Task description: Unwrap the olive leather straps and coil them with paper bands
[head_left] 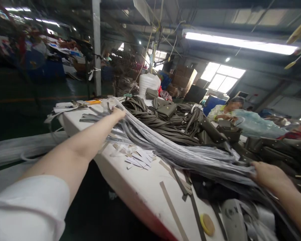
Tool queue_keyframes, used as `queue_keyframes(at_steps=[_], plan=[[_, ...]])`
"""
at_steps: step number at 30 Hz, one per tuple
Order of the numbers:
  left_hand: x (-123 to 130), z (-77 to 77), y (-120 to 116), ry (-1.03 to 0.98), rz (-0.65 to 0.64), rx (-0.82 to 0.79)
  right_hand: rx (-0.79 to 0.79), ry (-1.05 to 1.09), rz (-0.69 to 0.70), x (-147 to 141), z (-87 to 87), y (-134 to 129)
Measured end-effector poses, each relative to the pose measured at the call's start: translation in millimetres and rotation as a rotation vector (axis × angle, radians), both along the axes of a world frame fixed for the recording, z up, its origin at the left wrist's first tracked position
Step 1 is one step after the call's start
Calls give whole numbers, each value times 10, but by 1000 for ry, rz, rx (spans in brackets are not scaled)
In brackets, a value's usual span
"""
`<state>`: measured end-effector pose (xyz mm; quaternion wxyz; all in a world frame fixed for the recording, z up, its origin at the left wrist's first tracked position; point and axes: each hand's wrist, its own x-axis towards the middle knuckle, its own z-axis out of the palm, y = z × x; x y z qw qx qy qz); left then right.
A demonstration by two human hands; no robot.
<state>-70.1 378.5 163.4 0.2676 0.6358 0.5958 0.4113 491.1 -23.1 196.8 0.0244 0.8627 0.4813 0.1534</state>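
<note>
A long bundle of grey strips (175, 149) stretches across the table between my two hands. At its far left end, my left hand (118, 113) is closed around the strips with the arm reaching out. Toward the right, my right hand (271, 175) grips the same bundle, and its fingertips are partly hidden. Behind the bundle lies a heap of dark olive straps (150, 117), with a small olive pouch (167, 110) on top. Several white paper scraps (141, 159) lie on the table just in front of the bundle.
The white table (130, 177) has a curved front edge. Loose strips (173, 209) and a yellow-rimmed round object (207, 224) lie near it. A grey machine part (233, 219) stands at lower right. A co-worker (223, 110) sits beyond olive pieces (276, 154). A metal post (96, 50) rises behind.
</note>
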Motion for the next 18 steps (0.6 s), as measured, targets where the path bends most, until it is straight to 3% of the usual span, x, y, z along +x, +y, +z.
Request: queue_keyframes(at_steps=[2,4,7,9,13,15,18], plan=[[287,-418,-373,88,9,-26,-22,-23,-40,78,-192,129],[560,-872,-833,166,-66,-26,-20,-3,-48,15,-445,200],[895,-1484,-1546,256,-207,34,-28,12,8,-320,-781,147],[1062,-1791,-1938,332,-280,121,-14,51,100,-651,-930,12],[1254,-2152,-2367,442,-343,186,-158,294,275,-1337,-1206,-451],[1275,-2229,-2428,489,-362,227,-207,322,314,-1577,-1428,-734],[1249,-2263,-2421,540,-373,257,-147,261,358,-1739,-1851,-1095]])
